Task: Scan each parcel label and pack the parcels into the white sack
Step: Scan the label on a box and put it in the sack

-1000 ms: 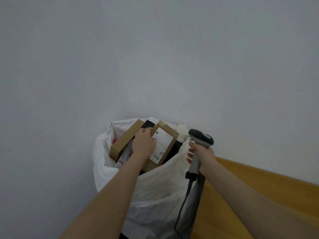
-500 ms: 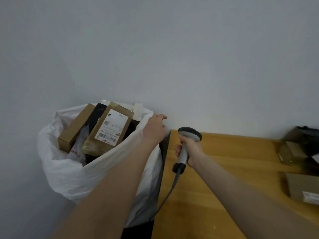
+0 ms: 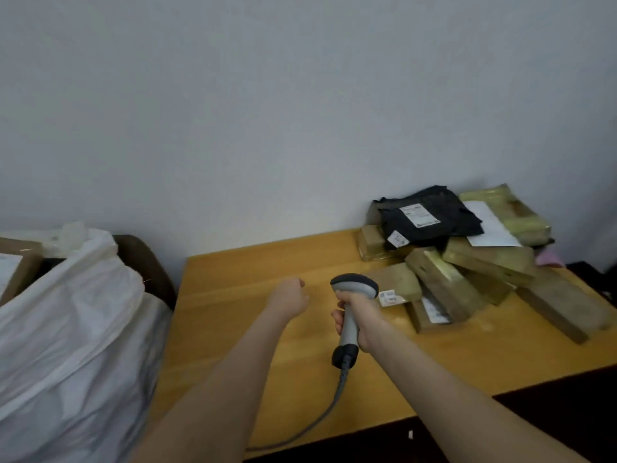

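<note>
The white sack (image 3: pixel 76 332) stood at the left, already bulging, while the parcel pile (image 3: pixel 467 262) lay on the table's (image 3: pixel 240 289) far right; pulling a lower box could topple the stack. The empty left hand (image 3: pixel 288 297), loosely curled, hovered over the table. The right hand (image 3: pixel 362 324) gripped the scanner (image 3: pixel 350 315), long axis near-upright, head pointing away toward the parcels.

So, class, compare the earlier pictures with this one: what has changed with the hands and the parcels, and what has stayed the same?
The left hand let go of the labelled parcel it had placed in the white sack, left the sack's rim and swung right over the wooden table, now empty and loosely curled. The view turned right too, revealing the parcel pile. Unchanged: the right hand grips the scanner.
</note>
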`<state>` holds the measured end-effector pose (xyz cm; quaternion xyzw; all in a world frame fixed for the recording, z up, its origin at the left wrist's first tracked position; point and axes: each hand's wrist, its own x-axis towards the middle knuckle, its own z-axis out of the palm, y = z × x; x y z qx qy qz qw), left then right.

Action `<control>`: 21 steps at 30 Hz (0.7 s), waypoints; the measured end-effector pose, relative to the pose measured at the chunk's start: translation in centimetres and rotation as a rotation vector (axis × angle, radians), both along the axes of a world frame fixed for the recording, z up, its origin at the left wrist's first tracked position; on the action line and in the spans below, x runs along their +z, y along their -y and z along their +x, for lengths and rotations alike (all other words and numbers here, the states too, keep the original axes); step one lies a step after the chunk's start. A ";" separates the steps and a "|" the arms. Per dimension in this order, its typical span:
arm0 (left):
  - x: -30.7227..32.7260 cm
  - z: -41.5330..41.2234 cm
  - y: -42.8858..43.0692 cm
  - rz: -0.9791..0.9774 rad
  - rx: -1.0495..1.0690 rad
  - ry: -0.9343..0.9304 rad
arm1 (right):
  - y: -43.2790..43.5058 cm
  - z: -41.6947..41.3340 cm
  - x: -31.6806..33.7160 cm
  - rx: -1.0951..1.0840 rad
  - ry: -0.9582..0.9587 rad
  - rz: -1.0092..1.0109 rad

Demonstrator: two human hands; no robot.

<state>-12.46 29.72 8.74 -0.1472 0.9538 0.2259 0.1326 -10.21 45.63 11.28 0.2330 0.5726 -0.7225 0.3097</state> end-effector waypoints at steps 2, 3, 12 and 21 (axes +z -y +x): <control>-0.4 -0.8 -5.5 0.005 -0.030 0.014 | -5.6 -0.4 -0.5 -0.045 0.017 0.017; -0.4 -1.3 -8.1 0.007 -0.039 0.013 | -8.2 -0.6 -0.6 -0.062 0.026 0.032; -1.2 -4.6 -22.2 0.039 -0.118 0.023 | -23.6 -3.3 -0.7 -0.138 0.024 0.148; -5.1 -10.0 -27.3 0.409 0.102 0.092 | -28.4 -9.0 -1.7 -0.289 -0.004 0.183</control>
